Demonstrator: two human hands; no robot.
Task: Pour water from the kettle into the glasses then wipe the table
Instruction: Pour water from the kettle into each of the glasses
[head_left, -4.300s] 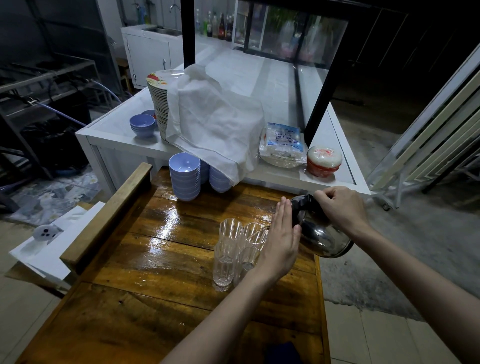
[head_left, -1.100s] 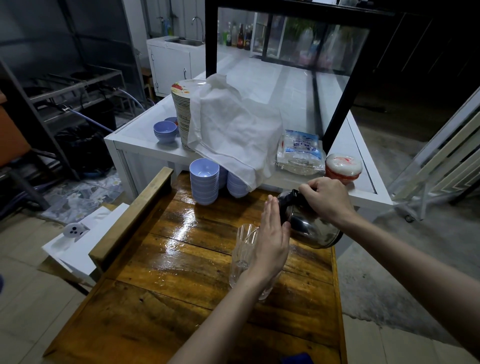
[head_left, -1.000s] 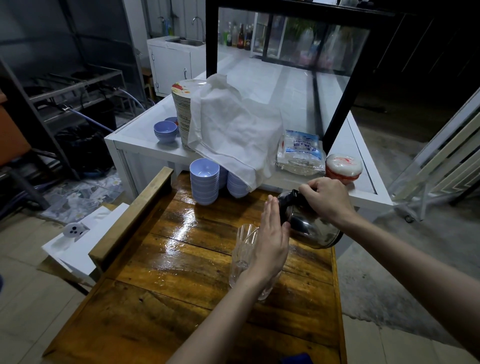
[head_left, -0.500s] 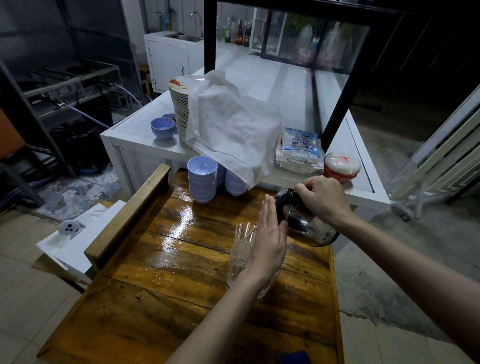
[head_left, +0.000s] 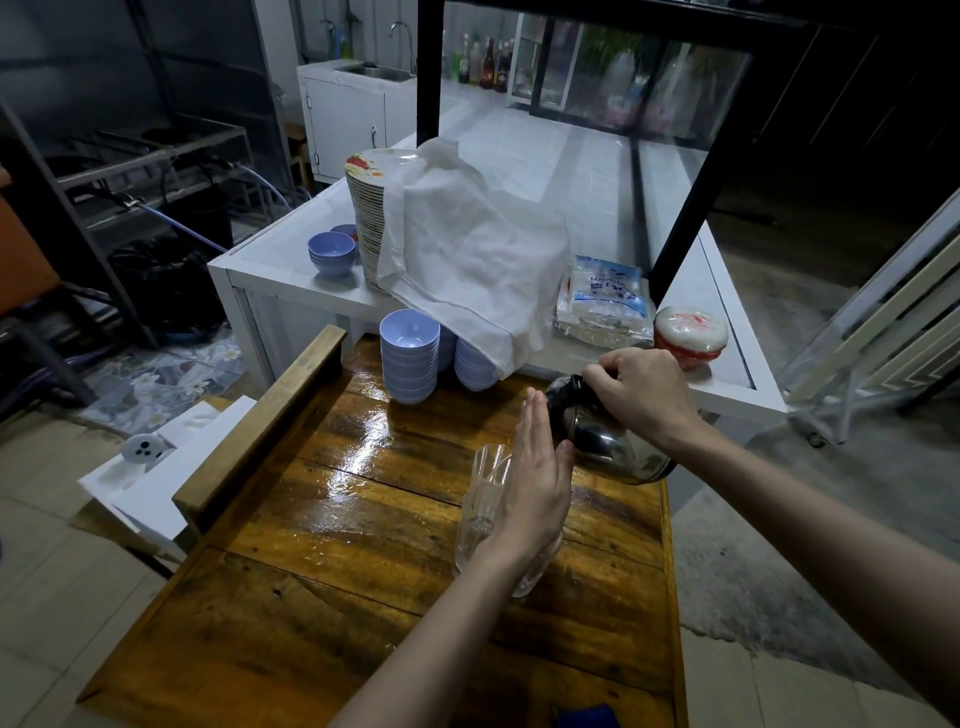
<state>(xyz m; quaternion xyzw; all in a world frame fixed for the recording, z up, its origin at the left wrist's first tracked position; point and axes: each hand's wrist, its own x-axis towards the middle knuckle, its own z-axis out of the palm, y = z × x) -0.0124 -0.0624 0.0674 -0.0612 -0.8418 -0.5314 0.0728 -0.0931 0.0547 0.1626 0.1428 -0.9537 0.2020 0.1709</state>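
Note:
A shiny steel kettle (head_left: 602, 447) hangs tilted over the right side of the wet wooden table (head_left: 363, 519), its spout hidden behind my left hand. My right hand (head_left: 641, 395) grips its dark handle from above. My left hand (head_left: 535, 483) is held flat and upright, fingers together, against the right side of the clear glasses (head_left: 485, 499) and touching the kettle. The glasses stand clustered mid-table, mostly hidden by that hand. A blue cloth corner (head_left: 587, 717) shows at the table's near edge.
Stacks of lilac bowls (head_left: 410, 358) stand at the table's far end. Behind is a white counter (head_left: 270, 270) with stacked plates (head_left: 369, 218) under a white cloth (head_left: 467, 249), a noodle packet (head_left: 605, 301) and a red-lidded tub (head_left: 688, 332). A wooden rail (head_left: 260, 421) borders the table's left.
Hands and kettle keep the same pose by the glasses over the last second; the view has shifted slightly. Earlier the glasses showed more openly beside my left hand.

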